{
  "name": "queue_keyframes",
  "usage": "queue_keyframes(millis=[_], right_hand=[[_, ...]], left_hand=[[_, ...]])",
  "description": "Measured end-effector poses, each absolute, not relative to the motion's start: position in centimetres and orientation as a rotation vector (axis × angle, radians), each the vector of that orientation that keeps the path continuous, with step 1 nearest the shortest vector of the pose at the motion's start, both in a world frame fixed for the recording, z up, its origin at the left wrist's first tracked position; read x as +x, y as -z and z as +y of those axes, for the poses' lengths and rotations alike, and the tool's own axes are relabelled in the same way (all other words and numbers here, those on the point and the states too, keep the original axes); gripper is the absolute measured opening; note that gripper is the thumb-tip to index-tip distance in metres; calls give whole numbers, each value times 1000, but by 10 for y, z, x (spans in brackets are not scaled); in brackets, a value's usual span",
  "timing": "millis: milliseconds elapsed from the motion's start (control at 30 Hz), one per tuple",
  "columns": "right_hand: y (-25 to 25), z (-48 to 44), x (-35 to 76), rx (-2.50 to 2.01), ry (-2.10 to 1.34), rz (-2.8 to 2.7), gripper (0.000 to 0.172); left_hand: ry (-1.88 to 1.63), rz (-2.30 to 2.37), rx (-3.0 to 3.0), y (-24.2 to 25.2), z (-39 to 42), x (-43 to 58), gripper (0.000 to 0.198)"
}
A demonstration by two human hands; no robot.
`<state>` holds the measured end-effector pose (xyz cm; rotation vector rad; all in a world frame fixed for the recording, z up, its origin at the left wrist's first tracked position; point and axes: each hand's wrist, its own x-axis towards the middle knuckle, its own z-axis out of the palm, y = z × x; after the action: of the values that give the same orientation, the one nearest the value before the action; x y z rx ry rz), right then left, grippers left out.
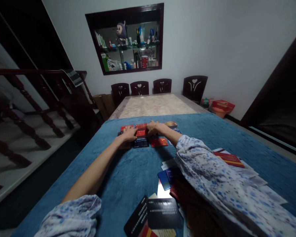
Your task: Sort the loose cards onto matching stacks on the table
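Both your arms stretch far out over the blue cloth (pixel 128 171), and your left hand (pixel 129 134) and right hand (pixel 153 127) lie flat, fingers together, on a red card (pixel 141 132) between them. That card sits in rows of red and dark cards (pixel 159 142) at mid-table, while a loose pile of cards (pixel 162 214) lies near you.
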<state>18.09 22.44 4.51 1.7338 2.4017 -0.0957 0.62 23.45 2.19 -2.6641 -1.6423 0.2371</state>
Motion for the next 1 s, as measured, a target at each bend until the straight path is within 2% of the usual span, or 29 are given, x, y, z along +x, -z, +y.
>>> queue_keyframes(millis=[300, 400, 667, 1000], right_hand=[[-54, 217, 193, 1670, 71, 2462, 43], [-58, 210, 199, 1649, 38, 2498, 45], [-54, 179, 222, 1582, -136, 2597, 37], [-38, 115, 262, 1582, -65, 2735, 36]], left_hand=[[-52, -1572, -2686, -23, 219, -7, 58], [53, -1540, -2702, -24, 209, -8, 55], [294, -1331, -2879, -17, 163, 13, 43], [417, -1111, -3148, -6, 101, 52, 36]])
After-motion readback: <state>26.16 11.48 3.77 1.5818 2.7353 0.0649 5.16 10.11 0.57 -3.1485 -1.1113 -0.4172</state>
